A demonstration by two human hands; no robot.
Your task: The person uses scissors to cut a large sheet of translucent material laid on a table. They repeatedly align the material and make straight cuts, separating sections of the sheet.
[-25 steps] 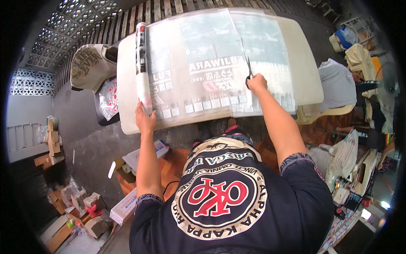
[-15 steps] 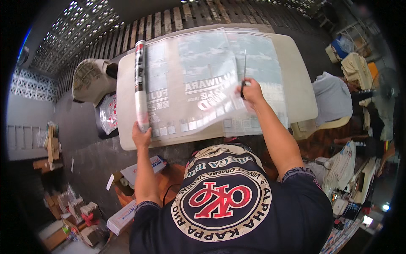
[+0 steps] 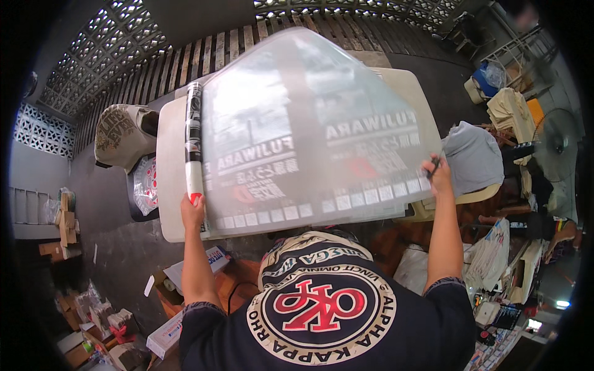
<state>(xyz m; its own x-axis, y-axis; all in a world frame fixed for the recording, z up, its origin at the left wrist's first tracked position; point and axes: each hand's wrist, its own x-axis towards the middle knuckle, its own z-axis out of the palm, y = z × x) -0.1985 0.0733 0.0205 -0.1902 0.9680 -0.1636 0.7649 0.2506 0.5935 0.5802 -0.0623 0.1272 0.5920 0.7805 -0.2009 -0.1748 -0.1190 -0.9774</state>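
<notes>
A long roll of printed film (image 3: 193,117) lies along the left part of the pale table (image 3: 171,167). My left hand (image 3: 192,213) is closed round the roll's near end. From the roll a wide translucent sheet (image 3: 303,93) stretches to the right, its far edge lifted and arched above the table. At its right edge, my right hand (image 3: 440,176) is closed on black-handled scissors (image 3: 432,167) and appears to grip the sheet's near right corner too. The scissor blades are hard to make out. Other flat film beneath the raised sheet is mostly hidden.
A chair draped with printed beige cloth (image 3: 124,133) stands left of the table, and grey cloth (image 3: 475,151) covers another at the right. Behind it is a standing fan (image 3: 555,139). Boxes (image 3: 216,258) sit near my left elbow. Wooden slats (image 3: 247,38) line the far side.
My right hand has moved right and nearer with the scissors, drawing the sheet wider from the roll. The sheet's far edge has risen. My left hand stays on the roll.
</notes>
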